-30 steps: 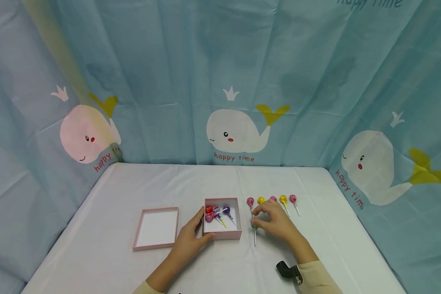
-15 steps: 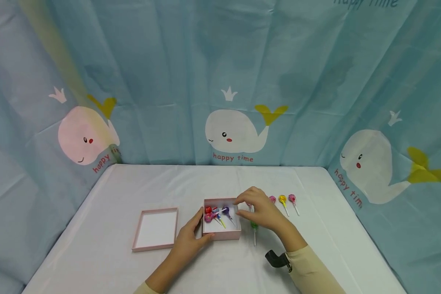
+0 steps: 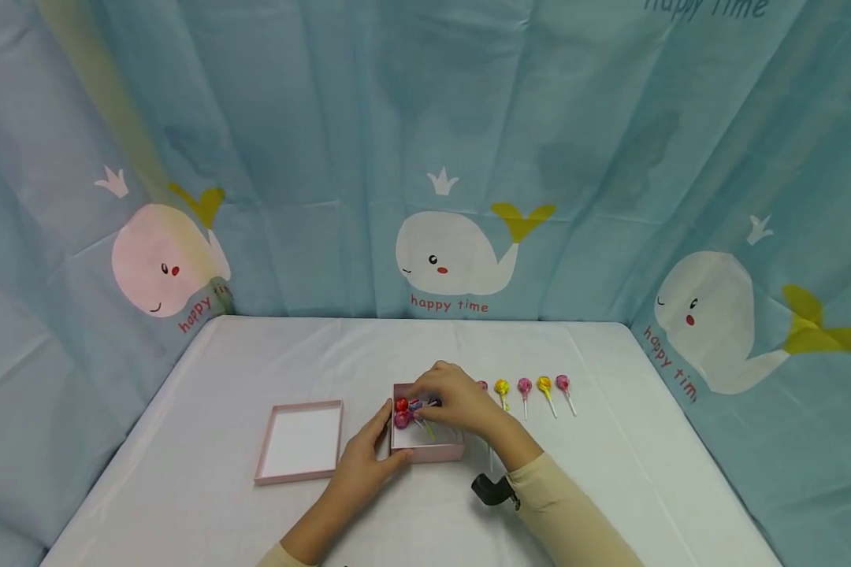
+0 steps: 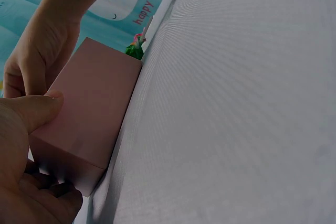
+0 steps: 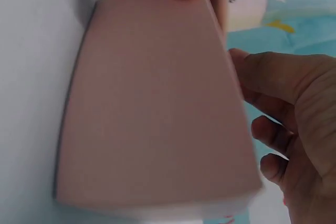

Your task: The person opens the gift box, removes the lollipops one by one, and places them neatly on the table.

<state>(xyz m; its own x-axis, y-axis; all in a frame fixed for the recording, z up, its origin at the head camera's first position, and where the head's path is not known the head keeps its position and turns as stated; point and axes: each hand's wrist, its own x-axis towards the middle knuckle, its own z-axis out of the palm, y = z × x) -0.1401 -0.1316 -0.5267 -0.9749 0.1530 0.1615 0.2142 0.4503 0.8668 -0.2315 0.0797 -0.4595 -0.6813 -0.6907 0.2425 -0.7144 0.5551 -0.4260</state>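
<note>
My left hand [image 3: 365,457] grips the pink open box [image 3: 436,453] at its left side, thumb on the near wall [image 4: 94,98]. Inside lie a red lollipop [image 3: 402,404], a magenta lollipop [image 3: 403,420], a blue one [image 3: 416,405] and a dark purple one [image 3: 436,402], partly hidden. My right hand [image 3: 457,398] reaches over the box's right side, thumb and forefinger apart around the lollipops. No grip on a lollipop is visible. In the right wrist view, the right hand [image 5: 310,108] has curved fingers, and the box wall [image 5: 152,103] hides what lies behind it.
The pink box lid [image 3: 301,441] lies at the left. Several lollipops stand in a row right of the box, among them a yellow one [image 3: 502,387] and a pink one [image 3: 525,385]. A green lollipop [image 4: 135,50] lies beside the box. A patterned curtain [image 3: 326,157] surrounds the white table.
My right hand has moved left from beside the green lollipop to over the box, with its fingers among the lollipops inside. The left hand and the box have stayed in place.
</note>
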